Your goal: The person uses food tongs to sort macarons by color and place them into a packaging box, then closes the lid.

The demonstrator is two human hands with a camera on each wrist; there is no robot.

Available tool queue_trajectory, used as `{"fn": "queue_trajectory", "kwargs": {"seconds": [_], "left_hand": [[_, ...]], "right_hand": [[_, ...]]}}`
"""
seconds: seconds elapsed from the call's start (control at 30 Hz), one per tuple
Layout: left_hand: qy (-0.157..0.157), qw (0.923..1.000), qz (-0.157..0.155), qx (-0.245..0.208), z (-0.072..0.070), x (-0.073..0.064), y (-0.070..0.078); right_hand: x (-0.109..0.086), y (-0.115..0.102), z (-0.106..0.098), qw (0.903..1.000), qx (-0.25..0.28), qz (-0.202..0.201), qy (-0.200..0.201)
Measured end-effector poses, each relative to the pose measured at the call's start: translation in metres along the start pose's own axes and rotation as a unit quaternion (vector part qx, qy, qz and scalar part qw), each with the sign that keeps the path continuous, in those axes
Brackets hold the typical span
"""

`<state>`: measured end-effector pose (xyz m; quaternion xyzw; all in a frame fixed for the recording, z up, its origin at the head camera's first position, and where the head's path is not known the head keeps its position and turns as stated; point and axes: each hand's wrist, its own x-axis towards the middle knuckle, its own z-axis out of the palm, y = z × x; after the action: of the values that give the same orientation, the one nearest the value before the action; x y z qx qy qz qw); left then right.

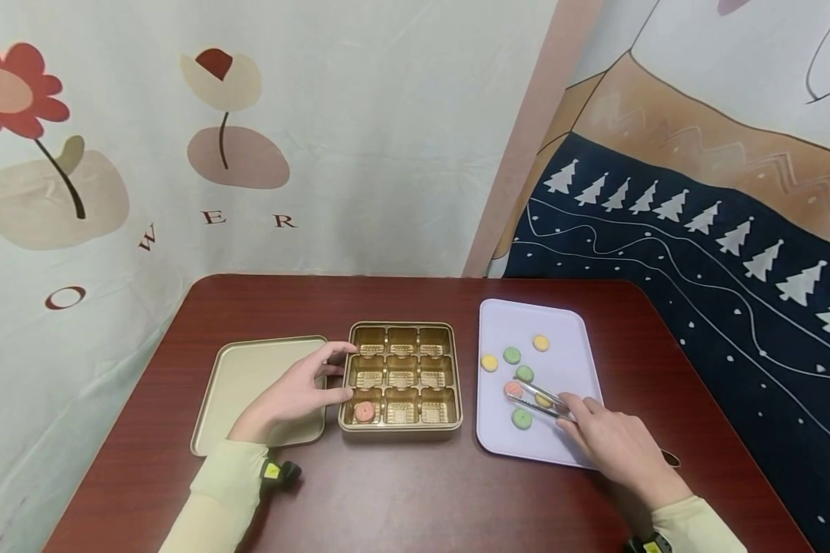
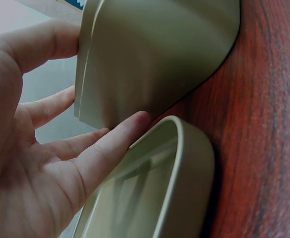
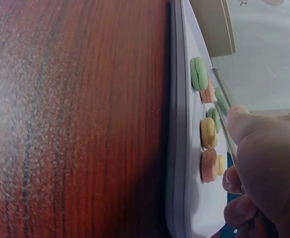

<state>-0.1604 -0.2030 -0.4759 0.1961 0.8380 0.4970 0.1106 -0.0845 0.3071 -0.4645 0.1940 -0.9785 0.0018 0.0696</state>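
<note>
Your right hand point(image 1: 615, 442) grips the tongs point(image 1: 534, 406), their tips astride a pink macaron point(image 1: 513, 389) on the lilac tray point(image 1: 560, 448); I cannot tell whether they pinch it. A light squeeze and straight lift should spare the green macaron point(image 1: 524, 373) just beside. Your left hand point(image 1: 297, 392), fingers spread, touches the compartmented tin point(image 1: 401, 428); a narrow worktop point(image 1: 415, 491) strip separates tin and tray.

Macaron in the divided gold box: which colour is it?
The macaron is pink; the head view shows it best.
</note>
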Motion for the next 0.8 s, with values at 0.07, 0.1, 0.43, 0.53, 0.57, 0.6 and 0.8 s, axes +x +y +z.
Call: {"fn": "queue_trajectory", "kwargs": {"seconds": [0.07,0.1,0.43,0.53,0.57,0.6,0.8], "left_hand": [[0.0,1.0,-0.001,0.0,0.0,-0.0001,0.0004],[0.0,1.0,-0.002,0.0,-0.0001,-0.0001,0.0006],[-0.001,1.0,-0.001,0.001,-0.0006,0.0,0.0011],[-0.001,1.0,-0.002,0.001,-0.0006,-0.0002,0.0018],[-0.001,1.0,-0.002,0.0,-0.0006,-0.0002,0.002],[-0.001,1.0,-0.002,-0.001,-0.0005,-0.0003,0.0022],[-0.001,1.0,-0.002,-0.003,0.0004,-0.0003,0.0024]], "right_hand": [[-0.0001,-0.0003,0.0001,1.0,-0.004,-0.001,-0.003],[0.0,-0.0004,0.0002,1.0,-0.006,-0.001,-0.005],[0.0031,-0.0031,-0.0003,0.9998,-0.013,0.001,-0.016],[0.0032,-0.0036,-0.0009,0.9999,-0.01,0.002,-0.013],[0.0032,-0.0038,-0.0011,0.9999,-0.008,0.001,-0.013],[0.0031,-0.004,-0.0014,0.9999,-0.007,0.001,-0.012],[0.0027,-0.0046,-0.002,0.9999,-0.008,-0.001,-0.014]]}}
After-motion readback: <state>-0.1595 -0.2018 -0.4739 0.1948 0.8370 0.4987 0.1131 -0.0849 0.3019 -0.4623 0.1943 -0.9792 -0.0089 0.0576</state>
